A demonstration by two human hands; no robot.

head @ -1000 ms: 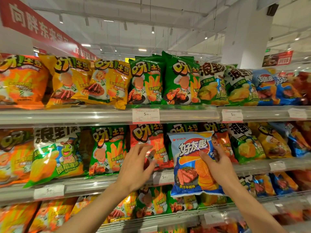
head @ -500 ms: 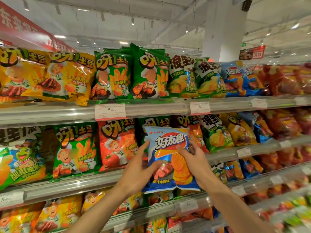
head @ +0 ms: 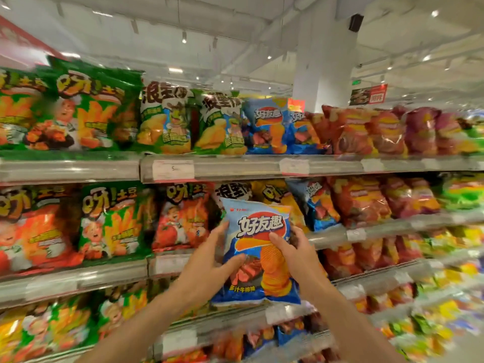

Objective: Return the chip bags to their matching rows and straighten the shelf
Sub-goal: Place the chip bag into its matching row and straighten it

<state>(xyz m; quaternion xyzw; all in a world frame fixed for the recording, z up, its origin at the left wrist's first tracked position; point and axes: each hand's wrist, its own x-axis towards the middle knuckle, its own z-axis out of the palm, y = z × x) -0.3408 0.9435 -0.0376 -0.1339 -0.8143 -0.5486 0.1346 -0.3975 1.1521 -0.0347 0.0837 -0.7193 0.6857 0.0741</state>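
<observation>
On the far left the top shelf (head: 78,167) carries green chip bags (head: 89,111), and under them the middle shelf (head: 78,277) shows an orange-red bag, a green bag (head: 112,224) and a tomato-red bag (head: 183,216), all blurred. Moving right, the left hand (head: 209,260) comes up from below and clamps the left edge of the blue chip bag (head: 258,247), thumb across the front and fingers (head: 220,231) curled behind. The bag is held upright in front of the middle shelf, long axis vertical, printed face toward the onlooker, top seam up with a slight lean to the left. It covers part of the white-and-green bag (head: 230,191) and the yellow bag (head: 275,195) standing behind it, and its bottom hangs down over the rail of the shelf below. The right hand (head: 296,255) grips the bag's right edge, thumb pressed on the picture of the ridged chips. Further right on the middle shelf stands another blue bag (head: 317,203), then red bags (head: 358,200). Up on the top shelf, above and just right of the held bag, stand matching blue bags (head: 267,127), with a white pillar (head: 324,64) rising behind them
</observation>
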